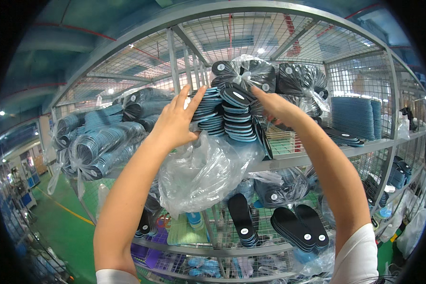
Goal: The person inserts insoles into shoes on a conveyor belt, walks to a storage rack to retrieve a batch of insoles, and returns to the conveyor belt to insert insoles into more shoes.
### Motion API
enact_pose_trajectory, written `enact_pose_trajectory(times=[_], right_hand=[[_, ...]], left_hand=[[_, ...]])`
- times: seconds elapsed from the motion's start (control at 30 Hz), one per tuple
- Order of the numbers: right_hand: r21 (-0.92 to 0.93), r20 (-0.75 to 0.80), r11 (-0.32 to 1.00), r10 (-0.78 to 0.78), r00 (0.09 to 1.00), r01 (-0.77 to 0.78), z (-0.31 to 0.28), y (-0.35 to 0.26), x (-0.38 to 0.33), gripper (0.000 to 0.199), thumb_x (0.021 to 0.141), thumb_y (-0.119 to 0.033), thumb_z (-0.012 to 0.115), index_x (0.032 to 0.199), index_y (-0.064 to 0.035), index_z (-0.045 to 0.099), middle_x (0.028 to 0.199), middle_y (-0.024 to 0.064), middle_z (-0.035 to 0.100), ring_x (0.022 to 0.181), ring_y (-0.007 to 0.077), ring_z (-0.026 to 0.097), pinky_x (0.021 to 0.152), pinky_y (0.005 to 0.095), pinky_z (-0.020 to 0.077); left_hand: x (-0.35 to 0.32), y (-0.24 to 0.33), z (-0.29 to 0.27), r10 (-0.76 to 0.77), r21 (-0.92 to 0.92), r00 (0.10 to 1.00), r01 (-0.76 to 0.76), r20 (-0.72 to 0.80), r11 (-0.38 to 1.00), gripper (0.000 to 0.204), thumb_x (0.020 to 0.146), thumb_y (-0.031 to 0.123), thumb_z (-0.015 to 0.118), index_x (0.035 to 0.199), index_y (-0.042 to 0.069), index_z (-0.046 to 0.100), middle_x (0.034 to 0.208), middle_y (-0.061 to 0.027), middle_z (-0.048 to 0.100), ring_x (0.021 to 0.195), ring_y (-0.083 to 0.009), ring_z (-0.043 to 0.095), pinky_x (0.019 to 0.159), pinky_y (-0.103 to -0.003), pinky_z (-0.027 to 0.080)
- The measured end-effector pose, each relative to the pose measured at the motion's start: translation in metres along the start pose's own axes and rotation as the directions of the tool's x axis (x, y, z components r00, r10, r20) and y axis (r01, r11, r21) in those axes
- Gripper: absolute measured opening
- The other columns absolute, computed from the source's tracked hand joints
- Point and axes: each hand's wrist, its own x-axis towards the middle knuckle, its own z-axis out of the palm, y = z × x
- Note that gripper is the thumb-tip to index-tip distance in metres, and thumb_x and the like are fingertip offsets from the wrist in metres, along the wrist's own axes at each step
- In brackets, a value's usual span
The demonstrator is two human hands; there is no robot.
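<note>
Two stacks of black-and-blue insoles stand side by side on the upper rack shelf: a left stack [209, 113] and a right stack [239, 118]. My left hand [175, 124] is at the outer side of the left stack, fingers spread upward and thumb toward the insoles. On the other side, my right hand [273, 105] reaches in by the top of the right stack, its thumb near the uppermost insole and its other fingers lower and partly in shade. A crumpled clear plastic bag [196, 173] hangs over the shelf edge below the stacks. One insole [263, 137] leans at the right stack's side.
Bagged insoles [106, 142] fill the shelf's left part. Black bagged bundles [300, 78] lie behind, and a blue row of insoles [355, 117] stands at right. The metal shelf edge [288, 163] runs across. Loose black insoles [296, 227] rest on the lower level.
</note>
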Motion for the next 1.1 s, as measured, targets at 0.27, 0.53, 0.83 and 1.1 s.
enact_pose_trajectory(times=[0.27, 0.53, 0.83, 1.1], right_hand=[[0.125, 0.341, 0.953, 0.22, 0.914, -0.277, -0.003, 0.035, -0.035, 0.102, 0.072, -0.077, 0.027, 0.138, -0.001, 0.007, 0.095, 0.0292, 0.059, 0.091, 0.0376, 0.056, 0.079, 0.0467, 0.0423], [0.131, 0.327, 0.956, 0.207, 0.922, -0.261, 0.018, 0.025, -0.035, 0.085, 0.067, -0.066, 0.046, 0.122, -0.0019, 0.043, 0.102, 0.0294, 0.055, 0.089, 0.0293, 0.058, 0.075, 0.0327, 0.0421], [0.187, 0.348, 0.958, 0.143, 0.926, -0.219, -0.004, 0.045, -0.025, 0.05, 0.069, -0.025, 0.059, 0.105, 0.0081, 0.049, 0.089, 0.0288, 0.057, 0.072, 0.0315, 0.063, 0.064, 0.035, 0.0534], [0.163, -0.403, 0.966, -0.121, 0.907, 0.201, -0.027, 0.08, -0.053, 0.041, 0.067, -0.006, 0.059, 0.105, 0.0101, 0.054, 0.079, 0.0163, 0.062, 0.065, 0.0202, 0.06, 0.058, 0.03, 0.0503]], left_hand=[[0.021, 0.003, -0.014, -0.019, -0.074, 0.976, 0.036, 0.219, 0.997, 0.108, 0.05, 0.023, 0.073, 0.139, 0.02, 0.012, 0.135, -0.0206, 0.027, 0.119, -0.0391, 0.035, 0.098, -0.041, 0.034], [0.027, 0.004, -0.022, -0.075, -0.033, 0.935, 0.092, 0.347, 0.995, 0.108, 0.05, 0.029, 0.072, 0.139, 0.022, 0.01, 0.138, -0.0177, 0.024, 0.124, -0.0365, 0.029, 0.101, -0.043, 0.029], [0.03, 0.01, -0.026, -0.123, -0.01, 0.906, 0.138, 0.406, 0.99, 0.109, 0.052, 0.039, 0.074, 0.139, 0.021, 0.011, 0.138, -0.0181, 0.025, 0.127, -0.036, 0.025, 0.103, -0.046, 0.022], [0.021, 0.033, -0.037, -0.112, -0.081, 0.993, 0.114, 0.026, 0.99, 0.089, 0.065, 0.039, 0.07, 0.137, 0.013, 0.023, 0.134, -0.0175, 0.03, 0.125, -0.0332, 0.028, 0.101, -0.042, 0.026]])
